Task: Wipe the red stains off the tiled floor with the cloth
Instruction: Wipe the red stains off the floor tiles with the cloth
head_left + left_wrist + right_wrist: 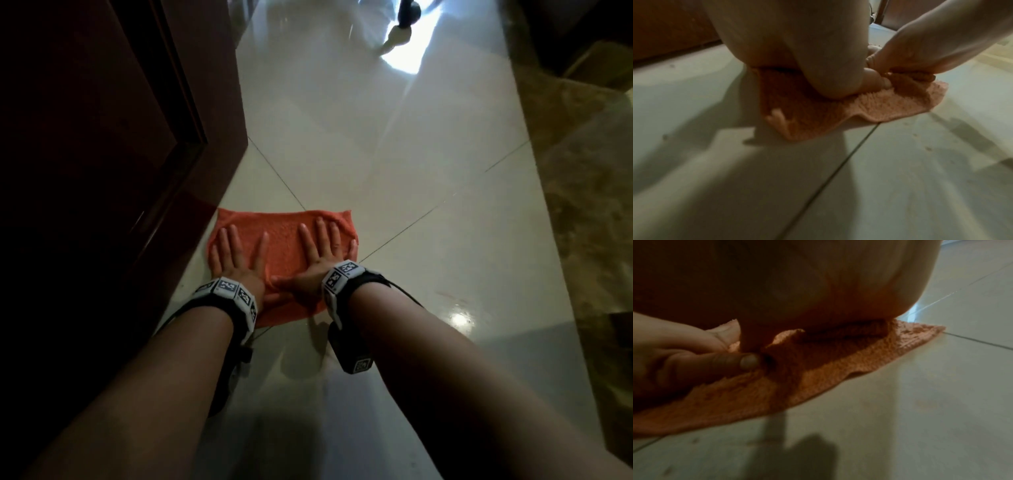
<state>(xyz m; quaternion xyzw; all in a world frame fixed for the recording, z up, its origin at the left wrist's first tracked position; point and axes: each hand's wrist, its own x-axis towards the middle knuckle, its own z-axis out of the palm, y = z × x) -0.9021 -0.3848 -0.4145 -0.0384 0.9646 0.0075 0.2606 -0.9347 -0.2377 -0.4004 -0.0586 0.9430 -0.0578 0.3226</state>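
An orange terry cloth (pixel 284 245) lies spread on the pale tiled floor (pixel 394 171), over a crossing of grout lines. My left hand (pixel 236 255) presses flat on its left half with the fingers straight and spread. My right hand (pixel 320 253) presses flat on its right half, thumb stretched toward the left hand. In the left wrist view the heel of my left hand (pixel 818 65) bears on the cloth (pixel 818 120). The right wrist view shows my right palm (pixel 818 288) on the cloth (pixel 838 373). Faint reddish marks (pixel 450 296) show on the tile to the right.
A dark wooden door or panel (pixel 102 137) stands close along the left, its base next to the cloth. A brown marbled border (pixel 582 205) runs down the right. Bright glare (pixel 404 58) and a dark object (pixel 409 13) lie far ahead.
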